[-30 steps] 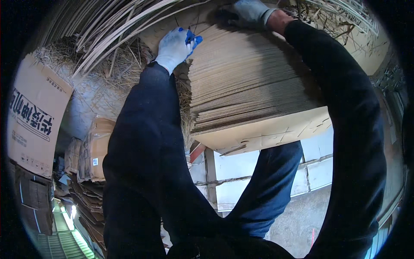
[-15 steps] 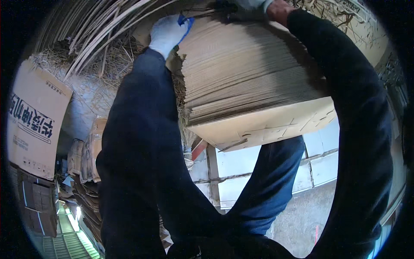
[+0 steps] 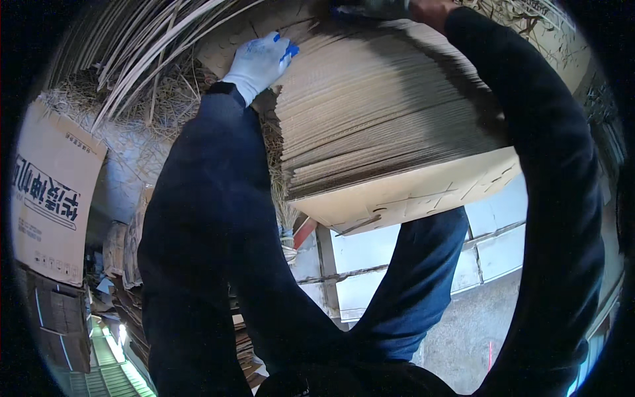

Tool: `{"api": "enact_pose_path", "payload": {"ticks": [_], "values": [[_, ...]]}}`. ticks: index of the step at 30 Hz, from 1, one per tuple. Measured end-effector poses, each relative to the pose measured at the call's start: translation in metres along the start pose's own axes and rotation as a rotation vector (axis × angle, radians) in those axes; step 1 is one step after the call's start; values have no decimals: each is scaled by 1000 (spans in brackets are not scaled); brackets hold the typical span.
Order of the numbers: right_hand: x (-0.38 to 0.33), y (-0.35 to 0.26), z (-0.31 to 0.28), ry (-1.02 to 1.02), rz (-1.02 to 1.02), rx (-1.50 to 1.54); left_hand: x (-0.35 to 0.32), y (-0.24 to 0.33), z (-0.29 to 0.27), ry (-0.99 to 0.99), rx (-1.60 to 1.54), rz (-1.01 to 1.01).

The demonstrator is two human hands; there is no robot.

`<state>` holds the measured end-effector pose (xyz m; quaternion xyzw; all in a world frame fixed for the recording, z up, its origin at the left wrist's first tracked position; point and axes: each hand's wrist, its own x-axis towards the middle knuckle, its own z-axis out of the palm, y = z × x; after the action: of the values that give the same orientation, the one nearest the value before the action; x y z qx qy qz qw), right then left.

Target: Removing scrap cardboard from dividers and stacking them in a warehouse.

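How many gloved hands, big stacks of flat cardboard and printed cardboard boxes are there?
Gloved hands: 2, the left hand and the right hand, both on the stack
Big stacks of flat cardboard: 1, the cardboard stack
Printed cardboard boxes: 1, the printed box at the left
Total: 4

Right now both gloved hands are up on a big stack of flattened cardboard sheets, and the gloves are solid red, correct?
Not quite. In the head view the left hand wears a white glove with blue fingertips, not red. Both hands, the right hand included, are indeed up on the stack of flattened cardboard sheets.
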<state>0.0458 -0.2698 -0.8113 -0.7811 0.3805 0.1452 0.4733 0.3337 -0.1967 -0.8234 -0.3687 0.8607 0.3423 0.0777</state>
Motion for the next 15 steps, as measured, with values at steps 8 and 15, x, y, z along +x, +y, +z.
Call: {"api": "enact_pose_path", "payload": {"ticks": [8,15], "values": [[-16,-3,-2,-93,17,-109,10,8,-7,-151,47,-45],[-8,10,2,8,-53,-118,12,4,-19,-159,-203,-192]]}}
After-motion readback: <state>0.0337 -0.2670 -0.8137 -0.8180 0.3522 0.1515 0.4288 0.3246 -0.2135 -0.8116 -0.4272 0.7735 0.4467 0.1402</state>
